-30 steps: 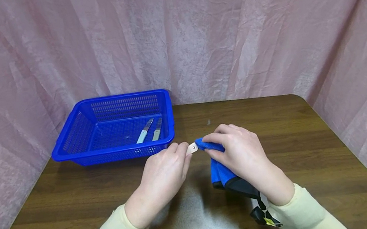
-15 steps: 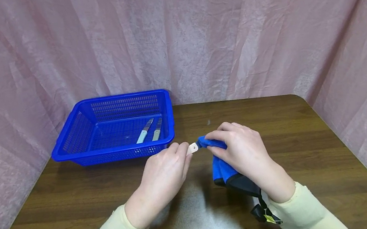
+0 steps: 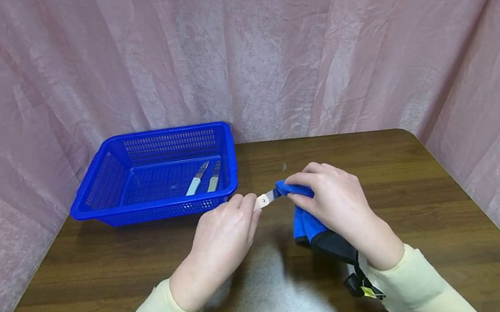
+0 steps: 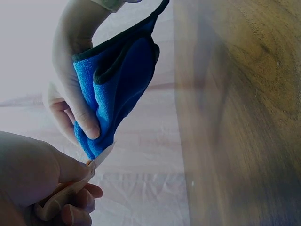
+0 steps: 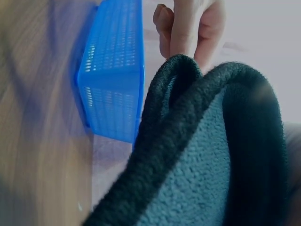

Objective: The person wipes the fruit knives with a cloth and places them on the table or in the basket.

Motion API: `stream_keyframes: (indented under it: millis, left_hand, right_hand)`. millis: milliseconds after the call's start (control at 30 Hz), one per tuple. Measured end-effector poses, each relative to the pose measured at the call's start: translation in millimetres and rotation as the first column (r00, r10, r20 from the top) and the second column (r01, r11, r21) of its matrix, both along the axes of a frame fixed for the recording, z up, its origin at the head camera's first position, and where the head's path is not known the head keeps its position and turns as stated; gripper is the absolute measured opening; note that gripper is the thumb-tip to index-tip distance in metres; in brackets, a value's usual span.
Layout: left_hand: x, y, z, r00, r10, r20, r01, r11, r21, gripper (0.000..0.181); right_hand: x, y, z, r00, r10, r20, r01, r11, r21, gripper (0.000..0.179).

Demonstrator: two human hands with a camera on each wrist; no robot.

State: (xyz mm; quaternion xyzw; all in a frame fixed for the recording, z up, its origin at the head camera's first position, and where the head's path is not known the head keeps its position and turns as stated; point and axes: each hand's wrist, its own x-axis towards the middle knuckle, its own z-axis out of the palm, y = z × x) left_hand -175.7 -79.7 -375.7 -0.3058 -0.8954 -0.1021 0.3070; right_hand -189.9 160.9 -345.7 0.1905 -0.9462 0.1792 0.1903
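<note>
My left hand (image 3: 225, 232) grips a small knife by its pale handle (image 3: 261, 201), and a short stretch of bare blade (image 3: 271, 195) shows beyond it. With thumb and fingers my right hand (image 3: 333, 197) pinches a folded blue cloth (image 3: 301, 219) with dark edging around the rest of that blade, so the tip is hidden. In the left wrist view the cloth (image 4: 113, 89) hangs down from the right thumb, close to the knife's handle (image 4: 63, 193). The cloth's dark hem (image 5: 174, 122) fills much of the right wrist view, hiding the right fingers.
A blue plastic basket (image 3: 156, 203) stands on the wooden table (image 3: 381, 167) at the back left. Two small knives lie in it, one with a light blue handle (image 3: 193, 186) and one with a beige handle (image 3: 213, 184). Pink curtains (image 3: 264, 65) hang behind the table.
My right hand and the cloth have slid to the right along the blade, away from the handle, baring more metal. The left hand holds the knife in the same place.
</note>
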Motion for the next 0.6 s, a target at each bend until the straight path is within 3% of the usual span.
stream_keyframes:
  millis: [600]
  left_hand:
    - [-1.8,-0.3,-0.9,1.000,0.000,-0.012,0.000,1.000,0.002,0.020]
  right_hand:
    - [-7.6,11.4,0.0,0.996,-0.077,0.042,0.077,0.997,0.005,0.027]
